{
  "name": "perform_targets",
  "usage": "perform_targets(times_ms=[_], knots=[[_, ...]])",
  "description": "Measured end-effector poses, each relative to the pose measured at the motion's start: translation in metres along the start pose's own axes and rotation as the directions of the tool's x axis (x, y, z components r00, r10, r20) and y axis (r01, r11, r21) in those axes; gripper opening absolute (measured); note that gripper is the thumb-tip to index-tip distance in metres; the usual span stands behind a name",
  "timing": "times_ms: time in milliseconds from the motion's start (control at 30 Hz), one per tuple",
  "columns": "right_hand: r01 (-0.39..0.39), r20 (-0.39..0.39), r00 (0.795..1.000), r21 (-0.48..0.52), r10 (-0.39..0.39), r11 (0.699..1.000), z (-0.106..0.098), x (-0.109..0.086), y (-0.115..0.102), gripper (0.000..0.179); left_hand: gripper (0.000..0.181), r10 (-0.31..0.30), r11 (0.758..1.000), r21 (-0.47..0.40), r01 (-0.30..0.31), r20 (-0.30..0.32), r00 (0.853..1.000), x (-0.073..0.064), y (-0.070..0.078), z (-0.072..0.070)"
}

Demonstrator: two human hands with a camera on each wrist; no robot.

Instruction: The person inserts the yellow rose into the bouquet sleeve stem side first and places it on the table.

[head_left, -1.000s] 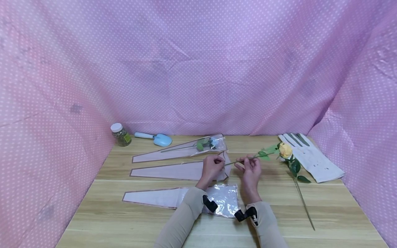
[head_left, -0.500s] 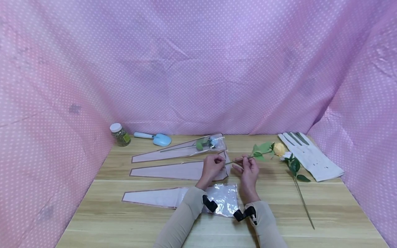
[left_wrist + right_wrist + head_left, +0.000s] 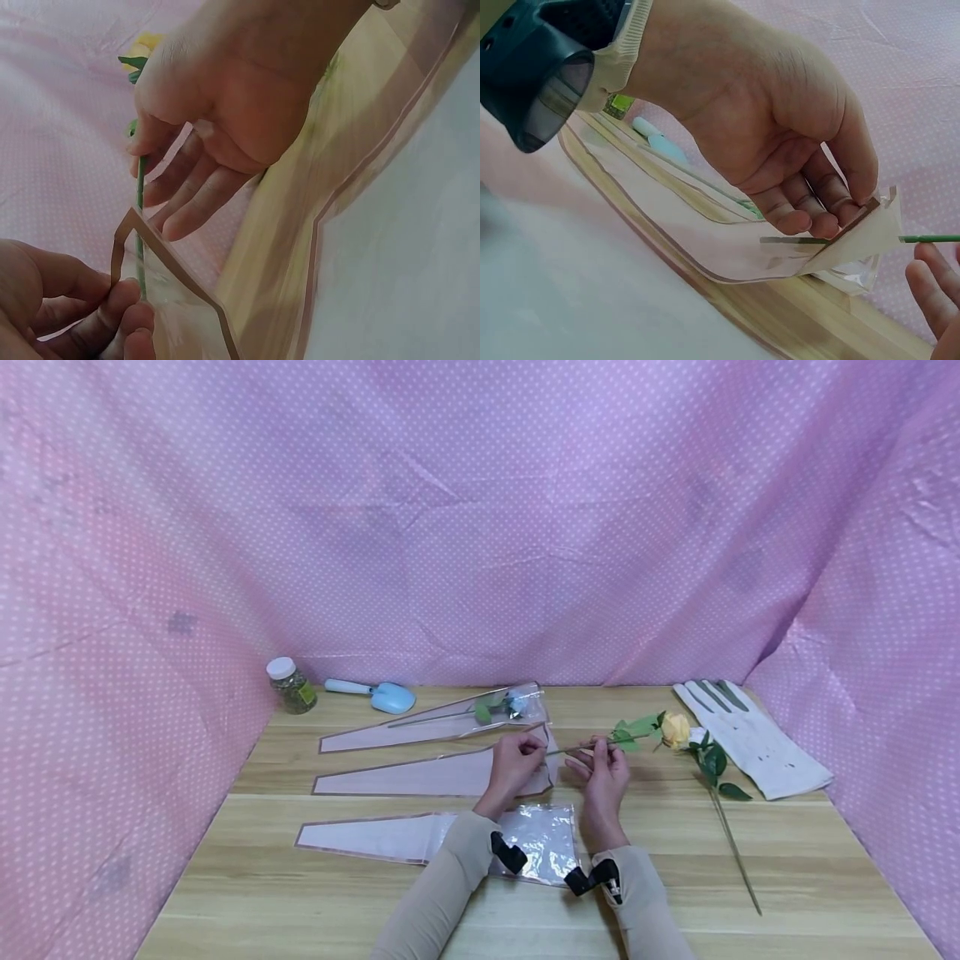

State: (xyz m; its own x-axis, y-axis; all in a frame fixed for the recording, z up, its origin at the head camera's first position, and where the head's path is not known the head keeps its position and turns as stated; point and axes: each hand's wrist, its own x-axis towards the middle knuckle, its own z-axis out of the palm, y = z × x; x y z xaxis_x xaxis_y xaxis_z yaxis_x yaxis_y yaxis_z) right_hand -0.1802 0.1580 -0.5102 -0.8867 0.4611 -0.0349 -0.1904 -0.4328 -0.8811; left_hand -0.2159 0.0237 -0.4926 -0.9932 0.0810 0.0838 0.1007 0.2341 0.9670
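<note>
Rose (image 3: pixel 675 731) w/ thin grn stem (image 3: pixel 140 184)

Long beige fabric sleeves (image 3: pixel 447 885) clothe both arms, the left ending in a finely ribbed beige cuff (image 3: pixel 635 41); each wrist bears a chunky black device (image 3: pixel 510 854).

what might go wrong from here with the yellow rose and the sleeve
The leaves spread wider than the stem, so they may catch on the sleeve's rim.

The left hand pinches the sleeve at one edge of its mouth; if that slips, the opening might fold against the stem.

In the head view, the yellow rose overlaps the white flower; if they touch, which I can't tell, they could snag.
</note>
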Motion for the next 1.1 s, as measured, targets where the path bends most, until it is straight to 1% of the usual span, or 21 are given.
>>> perform_targets(times_ms=[67, 133, 333, 433, 533, 633, 733, 867, 967, 1100], knots=[[0.001, -0.008, 1.000, 0.010, -0.001, 1.000, 0.0003, 0.0004, 0.0000, 0.035, 0.010, 0.007, 1.000, -0.008, -0.007, 0.002, 1.000, -0.0001, 0.0005, 0.0002], [-0.008, 0.004, 1.000, 0.014, 0.008, 1.000, 0.0003, 0.0003, -0.0002, 0.039, 0.009, 0.013, 1.000, -0.018, -0.013, 0.006, 1.000, -0.0005, 0.0015, 0.0002], [-0.054, 0.064, 0.997, 0.016, 0.053, 0.998, 0.0006, -0.0005, 0.0004, 0.039, 0.008, 0.019, 0.999, -0.030, -0.018, 0.008, 1.000, -0.0016, 0.0052, -0.0001], [-0.063, 0.079, 0.995, 0.006, 0.063, 0.998, 0.0010, -0.0003, 0.0006, 0.043, 0.008, 0.018, 0.999, -0.034, -0.018, 0.010, 1.000, -0.0017, 0.0060, 0.0000], [-0.069, 0.087, 0.994, 0.010, 0.068, 0.998, 0.0012, -0.0001, 0.0006, 0.041, 0.008, 0.019, 0.999, -0.042, -0.018, 0.010, 1.000, -0.0016, 0.0056, -0.0001], [-0.058, 0.090, 0.994, 0.029, 0.055, 0.998, 0.0015, 0.0002, 0.0003, 0.040, 0.009, 0.022, 0.998, -0.057, -0.021, 0.008, 1.000, -0.0014, 0.0048, -0.0007], [-0.028, 0.085, 0.996, 0.049, 0.024, 0.998, 0.0023, -0.0002, -0.0004, 0.040, 0.009, 0.030, 0.997, -0.066, -0.029, 0.005, 1.000, -0.0017, 0.0044, -0.0015], [-0.002, 0.060, 0.998, 0.041, 0.000, 0.999, 0.0013, -0.0001, -0.0020, 0.033, 0.008, 0.037, 0.997, -0.061, -0.036, 0.003, 0.999, -0.0016, 0.0046, -0.0016], [-0.002, 0.044, 0.999, 0.025, 0.001, 1.000, -0.0013, 0.0005, -0.0035, 0.028, 0.008, 0.029, 0.998, -0.050, -0.029, -0.001, 1.000, -0.0015, 0.0055, -0.0014], [0.021, 0.031, 0.999, 0.011, -0.022, 1.000, -0.0047, 0.0021, -0.0050, 0.028, 0.008, 0.025, 0.999, -0.037, -0.025, -0.013, 1.000, -0.0021, 0.0068, -0.0015]])
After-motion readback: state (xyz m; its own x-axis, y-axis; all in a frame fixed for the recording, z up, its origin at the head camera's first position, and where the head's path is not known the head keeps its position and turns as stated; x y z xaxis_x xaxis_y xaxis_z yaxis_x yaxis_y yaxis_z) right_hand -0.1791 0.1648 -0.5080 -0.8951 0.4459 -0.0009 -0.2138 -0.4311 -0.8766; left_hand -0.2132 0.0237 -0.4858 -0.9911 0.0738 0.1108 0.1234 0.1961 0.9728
